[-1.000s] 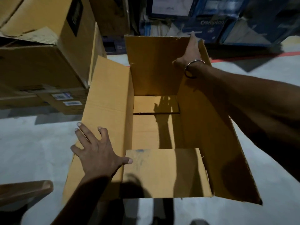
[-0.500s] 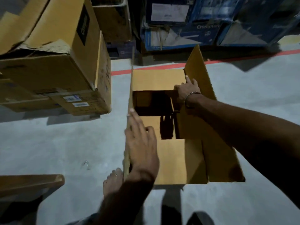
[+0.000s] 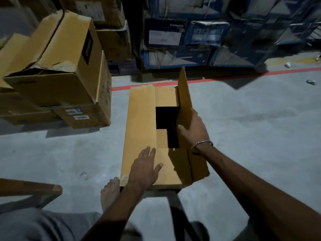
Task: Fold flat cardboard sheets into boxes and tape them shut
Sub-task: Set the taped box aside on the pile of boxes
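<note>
Box on floor, near foot; left hand flat, fingers straight, pressing left flap down; right hand gripping upright right flap. Risk: left flap springs up if pressure eases before tape

A grey floor is crossed by a red line. On it are set a box, stacked cartons and a bare foot.

A tan cardboard box is sitting on the floor, its left long flap lying folded flat. Its right flap is standing upright, leaving a dark opening showing.
</note>
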`<state>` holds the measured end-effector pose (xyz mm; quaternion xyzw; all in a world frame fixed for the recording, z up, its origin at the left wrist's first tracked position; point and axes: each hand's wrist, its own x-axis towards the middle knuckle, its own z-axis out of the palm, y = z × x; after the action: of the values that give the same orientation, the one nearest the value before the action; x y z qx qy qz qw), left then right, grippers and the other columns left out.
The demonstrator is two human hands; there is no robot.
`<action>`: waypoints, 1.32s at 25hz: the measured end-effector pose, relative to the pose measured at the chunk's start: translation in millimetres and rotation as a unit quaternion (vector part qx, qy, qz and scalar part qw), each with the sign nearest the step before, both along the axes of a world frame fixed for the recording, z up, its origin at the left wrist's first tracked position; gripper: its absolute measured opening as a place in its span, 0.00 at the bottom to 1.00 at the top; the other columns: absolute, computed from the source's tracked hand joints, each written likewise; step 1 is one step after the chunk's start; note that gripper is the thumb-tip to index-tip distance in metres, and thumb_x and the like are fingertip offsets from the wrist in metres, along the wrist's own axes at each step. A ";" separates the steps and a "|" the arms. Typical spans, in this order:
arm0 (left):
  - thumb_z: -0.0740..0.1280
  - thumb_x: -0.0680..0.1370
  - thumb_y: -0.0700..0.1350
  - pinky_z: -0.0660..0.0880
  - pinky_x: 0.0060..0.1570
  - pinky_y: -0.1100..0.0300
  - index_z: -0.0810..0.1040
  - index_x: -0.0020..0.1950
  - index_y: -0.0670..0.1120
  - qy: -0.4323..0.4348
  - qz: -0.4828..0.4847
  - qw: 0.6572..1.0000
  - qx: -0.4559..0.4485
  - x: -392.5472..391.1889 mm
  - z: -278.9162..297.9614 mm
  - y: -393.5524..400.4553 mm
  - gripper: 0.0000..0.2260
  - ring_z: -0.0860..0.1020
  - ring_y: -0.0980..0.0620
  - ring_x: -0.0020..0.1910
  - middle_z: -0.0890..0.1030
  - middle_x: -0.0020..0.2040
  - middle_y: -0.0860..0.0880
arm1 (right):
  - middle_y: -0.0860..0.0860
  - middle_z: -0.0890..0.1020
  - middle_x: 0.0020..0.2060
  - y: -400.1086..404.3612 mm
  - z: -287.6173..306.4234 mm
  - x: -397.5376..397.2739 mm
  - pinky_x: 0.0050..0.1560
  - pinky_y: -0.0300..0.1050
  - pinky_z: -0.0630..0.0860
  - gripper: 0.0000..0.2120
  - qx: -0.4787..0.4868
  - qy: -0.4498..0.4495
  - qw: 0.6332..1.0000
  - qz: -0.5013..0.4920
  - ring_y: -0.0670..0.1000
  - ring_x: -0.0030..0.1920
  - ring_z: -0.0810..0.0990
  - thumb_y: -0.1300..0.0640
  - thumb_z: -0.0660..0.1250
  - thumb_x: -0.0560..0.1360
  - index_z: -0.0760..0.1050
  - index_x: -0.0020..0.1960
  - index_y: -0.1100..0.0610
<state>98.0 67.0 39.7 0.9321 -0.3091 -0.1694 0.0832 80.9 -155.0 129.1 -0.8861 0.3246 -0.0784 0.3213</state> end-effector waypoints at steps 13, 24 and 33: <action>0.73 0.75 0.63 0.67 0.70 0.39 0.56 0.82 0.48 0.114 0.327 0.936 -0.062 -11.5 2.3 71.0 0.43 0.63 0.37 0.77 0.63 0.79 0.40 | 0.52 0.58 0.82 80.0 -83.5 -99.5 0.69 0.63 0.70 0.37 -0.013 0.212 0.975 0.062 0.55 0.81 0.56 0.33 0.60 0.80 0.53 0.83 0.47; 0.77 0.75 0.59 0.73 0.53 0.54 0.76 0.67 0.40 0.235 0.505 0.798 -0.229 51.2 -23.9 70.1 0.30 0.79 0.38 0.61 0.81 0.64 0.39 | 0.47 0.83 0.55 64.8 -97.5 -15.5 0.56 0.50 0.79 0.35 0.225 0.069 0.963 -0.129 0.58 0.58 0.82 0.38 0.80 0.64 0.72 0.66 0.47; 0.76 0.71 0.66 0.76 0.64 0.45 0.77 0.71 0.43 0.116 0.524 0.799 -0.271 271.6 -63.5 28.6 0.37 0.77 0.35 0.66 0.81 0.67 0.40 | 0.56 0.76 0.72 19.5 -139.1 212.5 0.65 0.54 0.75 0.47 0.108 0.050 0.992 -0.038 0.63 0.70 0.75 0.37 0.74 0.73 0.56 0.83 0.50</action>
<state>369.6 95.5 -23.8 0.8646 0.2052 -0.1157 0.4437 293.4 -135.5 -10.0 -0.8360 0.3806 -0.0113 0.3952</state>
